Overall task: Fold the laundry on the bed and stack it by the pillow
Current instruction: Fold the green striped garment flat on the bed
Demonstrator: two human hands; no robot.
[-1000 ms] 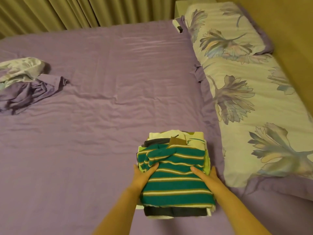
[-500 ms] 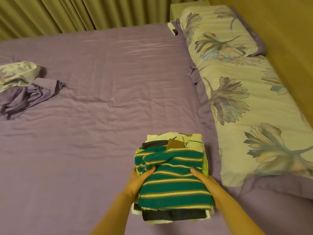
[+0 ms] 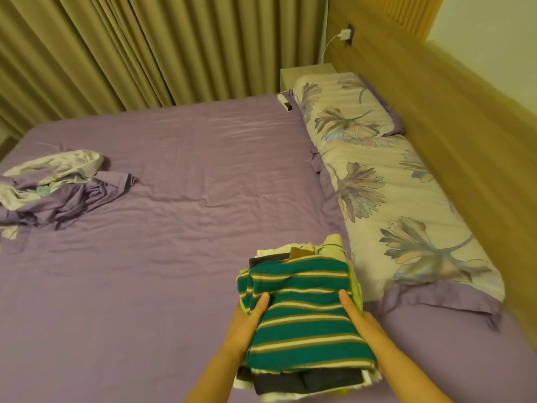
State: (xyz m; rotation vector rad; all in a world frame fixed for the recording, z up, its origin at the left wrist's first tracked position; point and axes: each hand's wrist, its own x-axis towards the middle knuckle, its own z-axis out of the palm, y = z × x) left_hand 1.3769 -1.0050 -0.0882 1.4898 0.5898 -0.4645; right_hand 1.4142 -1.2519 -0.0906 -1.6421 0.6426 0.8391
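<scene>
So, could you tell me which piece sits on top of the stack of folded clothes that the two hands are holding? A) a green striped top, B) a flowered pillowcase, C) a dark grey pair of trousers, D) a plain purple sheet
A: the green striped top lies uppermost on the stack of folded clothes, with the left hand and right hand gripping its sides, thumbs on the stripes.

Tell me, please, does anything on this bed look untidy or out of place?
Yes. A crumpled heap of purple and white cloth lies unfolded at the far left of the purple bedsheet, away from the folded stack topped by a green striped shirt.
</scene>
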